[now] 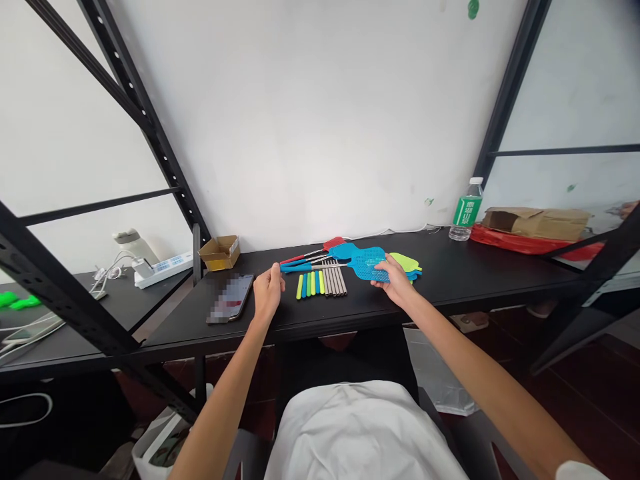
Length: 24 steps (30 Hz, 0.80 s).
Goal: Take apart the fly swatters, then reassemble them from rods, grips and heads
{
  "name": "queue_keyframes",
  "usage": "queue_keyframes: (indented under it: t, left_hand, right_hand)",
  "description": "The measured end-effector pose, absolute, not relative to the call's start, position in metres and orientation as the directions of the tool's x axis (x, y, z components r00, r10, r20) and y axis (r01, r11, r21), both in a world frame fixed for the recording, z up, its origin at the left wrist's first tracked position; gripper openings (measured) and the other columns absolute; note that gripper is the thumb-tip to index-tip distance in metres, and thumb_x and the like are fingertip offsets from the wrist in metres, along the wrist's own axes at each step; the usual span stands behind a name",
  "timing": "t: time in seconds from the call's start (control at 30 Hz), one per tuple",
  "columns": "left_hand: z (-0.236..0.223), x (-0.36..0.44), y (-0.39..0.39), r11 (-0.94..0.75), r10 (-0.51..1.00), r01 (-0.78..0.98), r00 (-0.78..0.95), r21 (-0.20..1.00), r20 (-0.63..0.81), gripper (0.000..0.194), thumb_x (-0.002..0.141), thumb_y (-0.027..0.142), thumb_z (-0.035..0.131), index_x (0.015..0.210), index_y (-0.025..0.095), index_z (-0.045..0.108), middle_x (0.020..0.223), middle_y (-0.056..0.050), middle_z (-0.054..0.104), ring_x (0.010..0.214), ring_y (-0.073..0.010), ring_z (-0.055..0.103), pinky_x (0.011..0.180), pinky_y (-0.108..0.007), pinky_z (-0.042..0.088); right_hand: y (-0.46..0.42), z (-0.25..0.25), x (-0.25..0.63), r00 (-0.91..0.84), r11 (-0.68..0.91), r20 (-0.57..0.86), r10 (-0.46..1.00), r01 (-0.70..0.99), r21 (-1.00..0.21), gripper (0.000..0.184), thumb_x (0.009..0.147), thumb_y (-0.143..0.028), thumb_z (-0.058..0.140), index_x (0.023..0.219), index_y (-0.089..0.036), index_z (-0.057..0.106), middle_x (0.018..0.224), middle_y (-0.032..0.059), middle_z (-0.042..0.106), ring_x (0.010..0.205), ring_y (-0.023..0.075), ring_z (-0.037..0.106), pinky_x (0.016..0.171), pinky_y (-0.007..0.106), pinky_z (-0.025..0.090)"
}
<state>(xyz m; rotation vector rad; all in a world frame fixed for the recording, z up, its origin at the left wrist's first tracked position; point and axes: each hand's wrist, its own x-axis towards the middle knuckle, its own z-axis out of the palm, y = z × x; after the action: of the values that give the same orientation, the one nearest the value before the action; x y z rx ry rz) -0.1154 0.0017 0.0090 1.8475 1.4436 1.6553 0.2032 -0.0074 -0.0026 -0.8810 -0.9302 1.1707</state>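
A blue fly swatter [367, 263] is stretched between my two hands, level above the black table. My left hand [269, 290] is closed round the end of its blue handle. At its mesh head, my right hand [397, 281] grips the right edge. Below the shaft lie several green, blue and yellow handle sleeves [310, 284] in a row, beside several grey metal tubes [336, 280]. Behind it are a red fly swatter [333, 244] and another blue fly swatter [342, 251]. Yellow-green swatter heads [406, 263] are stacked by my right hand, partly hidden.
A phone [233, 299] and a small open cardboard box [219, 253] are on the left of the table [465, 277]. A water bottle [466, 210] stands back right, near a brown cardboard piece [540, 227] on red plastic. Black shelf posts [150, 127] flank the table.
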Motion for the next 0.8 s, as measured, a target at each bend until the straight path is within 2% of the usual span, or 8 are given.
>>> queue_keyframes:
  t: [0.2, 0.63, 0.8]
  left_hand:
    - [0.0114, -0.1143, 0.0004, -0.486, 0.778, 0.483, -0.139, 0.728, 0.612, 0.051, 0.099, 0.049, 0.036, 0.057, 0.021, 0.045, 0.055, -0.003, 0.055, 0.049, -0.0146, 0.046, 0.049, -0.026, 0.035]
    - [0.0111, -0.1133, -0.0016, -0.529, 0.782, 0.412, -0.102, 0.742, 0.615, 0.039, 0.098, 0.039, 0.037, 0.064, 0.021, 0.048, 0.059, -0.001, 0.052, 0.048, -0.0123, 0.04, 0.048, -0.025, 0.033]
    - [0.01, -0.1137, -0.0003, -0.539, 0.78, 0.385, -0.108, 0.749, 0.617, 0.031, 0.095, 0.033, 0.039, 0.071, 0.02, 0.053, 0.065, -0.001, 0.057, 0.048, -0.0115, 0.041, 0.046, -0.025, 0.033]
  right_hand:
    - [-0.0086, -0.0014, 0.2013, 0.119, 0.163, 0.132, 0.984, -0.297, -0.941, 0.031, 0.065, -0.027, 0.067, 0.089, -0.023, 0.048, 0.07, -0.0016, 0.062, 0.048, 0.0148, 0.059, 0.041, 0.023, 0.04]
    - [-0.0082, -0.0018, 0.2008, 0.119, 0.163, 0.133, 0.984, -0.296, -0.941, 0.032, 0.063, -0.027, 0.067, 0.086, -0.023, 0.046, 0.068, -0.0021, 0.062, 0.047, 0.0152, 0.059, 0.041, 0.023, 0.04]
    - [-0.0091, -0.0008, 0.2001, 0.118, 0.162, 0.132, 0.984, -0.294, -0.942, 0.03, 0.064, -0.027, 0.066, 0.086, -0.022, 0.046, 0.068, -0.0018, 0.063, 0.046, 0.0154, 0.059, 0.041, 0.023, 0.039]
